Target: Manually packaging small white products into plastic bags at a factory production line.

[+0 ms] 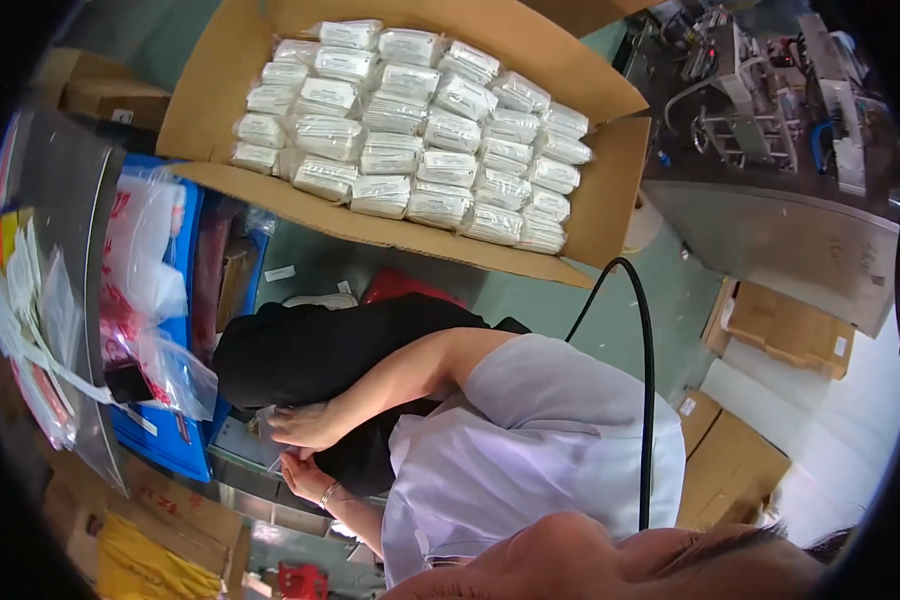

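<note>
My right hand lies over my dark-trousered lap, its fingers bent down and pressed together. Close below it is my left hand, a bracelet at the wrist, with its fingers pinched. Between the two sets of fingertips shows a thin piece of clear plastic, which looks like a small bag. Both hands appear to grip it, though the fingers partly cover it. A pale flat surface is just beyond the fingertips.
A large open carton holds rows of white packets in clear wrap. Blue bins with plastic bags stand at left, beside a grey panel. A black cable arcs at right. Metal equipment stands upper right.
</note>
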`<act>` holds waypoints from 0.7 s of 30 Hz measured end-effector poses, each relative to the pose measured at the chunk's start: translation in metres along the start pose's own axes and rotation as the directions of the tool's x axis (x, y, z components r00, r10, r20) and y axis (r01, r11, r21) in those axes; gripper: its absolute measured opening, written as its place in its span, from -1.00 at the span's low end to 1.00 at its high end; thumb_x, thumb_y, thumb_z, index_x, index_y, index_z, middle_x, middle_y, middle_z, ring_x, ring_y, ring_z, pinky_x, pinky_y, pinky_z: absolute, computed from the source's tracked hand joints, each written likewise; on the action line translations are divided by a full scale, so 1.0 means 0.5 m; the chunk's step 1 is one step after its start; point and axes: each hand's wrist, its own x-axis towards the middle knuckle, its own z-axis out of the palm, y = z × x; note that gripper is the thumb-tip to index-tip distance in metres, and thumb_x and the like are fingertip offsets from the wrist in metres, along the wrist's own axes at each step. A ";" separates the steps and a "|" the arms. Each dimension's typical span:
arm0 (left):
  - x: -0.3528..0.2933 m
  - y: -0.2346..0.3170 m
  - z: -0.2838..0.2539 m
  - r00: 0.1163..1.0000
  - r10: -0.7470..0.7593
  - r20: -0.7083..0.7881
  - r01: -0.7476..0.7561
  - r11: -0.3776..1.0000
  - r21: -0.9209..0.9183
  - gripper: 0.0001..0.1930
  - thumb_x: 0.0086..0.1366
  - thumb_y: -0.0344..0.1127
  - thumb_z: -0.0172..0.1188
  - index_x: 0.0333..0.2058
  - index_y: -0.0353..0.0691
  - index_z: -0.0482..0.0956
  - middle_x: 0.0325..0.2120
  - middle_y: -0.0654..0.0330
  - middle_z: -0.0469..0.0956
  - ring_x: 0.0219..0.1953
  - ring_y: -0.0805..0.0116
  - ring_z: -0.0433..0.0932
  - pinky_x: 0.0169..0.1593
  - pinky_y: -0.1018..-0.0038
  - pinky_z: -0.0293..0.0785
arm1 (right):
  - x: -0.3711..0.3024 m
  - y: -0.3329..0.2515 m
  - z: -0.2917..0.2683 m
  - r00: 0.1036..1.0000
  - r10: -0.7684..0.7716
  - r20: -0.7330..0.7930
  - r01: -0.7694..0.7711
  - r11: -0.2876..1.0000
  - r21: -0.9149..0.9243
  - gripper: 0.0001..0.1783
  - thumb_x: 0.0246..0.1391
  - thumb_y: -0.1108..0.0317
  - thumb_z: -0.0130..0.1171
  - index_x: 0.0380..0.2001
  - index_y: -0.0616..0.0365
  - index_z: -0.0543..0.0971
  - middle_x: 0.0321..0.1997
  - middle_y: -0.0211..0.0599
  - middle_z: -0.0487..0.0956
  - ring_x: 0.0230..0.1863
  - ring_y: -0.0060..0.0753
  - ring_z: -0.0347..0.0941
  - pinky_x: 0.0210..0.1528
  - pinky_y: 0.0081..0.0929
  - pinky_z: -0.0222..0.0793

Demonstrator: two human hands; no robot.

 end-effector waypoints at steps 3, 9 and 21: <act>-0.020 0.029 0.027 0.994 0.092 0.064 -0.100 0.986 0.131 -0.69 0.27 -0.24 0.09 -0.19 -0.42 0.45 -0.30 0.08 0.52 -0.26 0.28 0.51 -0.21 0.44 0.48 | 0.024 -0.003 -0.048 0.974 0.002 0.229 -0.036 0.989 0.147 -0.64 -0.25 0.25 0.26 -0.48 0.35 0.47 -0.49 -0.03 0.53 -0.37 0.01 0.47 -0.32 -0.15 0.38; -0.024 0.052 0.051 0.944 0.121 0.306 -0.245 0.878 0.411 -0.68 0.28 -0.16 0.07 -0.17 -0.32 0.46 -0.27 0.12 0.49 -0.25 0.33 0.48 -0.18 0.42 0.46 | 0.047 0.011 -0.109 0.811 0.097 0.576 -0.372 0.846 0.381 -0.64 -0.35 0.19 0.33 -0.58 0.29 0.52 -0.53 -0.04 0.55 -0.43 -0.05 0.50 -0.34 -0.25 0.41; -0.118 0.021 0.053 0.977 0.024 0.213 -0.020 1.000 -0.021 -0.77 0.35 -0.15 -0.05 -0.28 -0.21 0.32 -0.35 0.21 0.47 -0.35 0.45 0.46 -0.28 0.55 0.44 | 0.015 -0.018 -0.086 0.712 0.300 0.635 -0.585 0.753 0.301 -0.85 -0.29 0.35 0.18 -0.62 0.22 0.57 -0.59 -0.11 0.55 -0.48 -0.13 0.52 -0.42 -0.30 0.41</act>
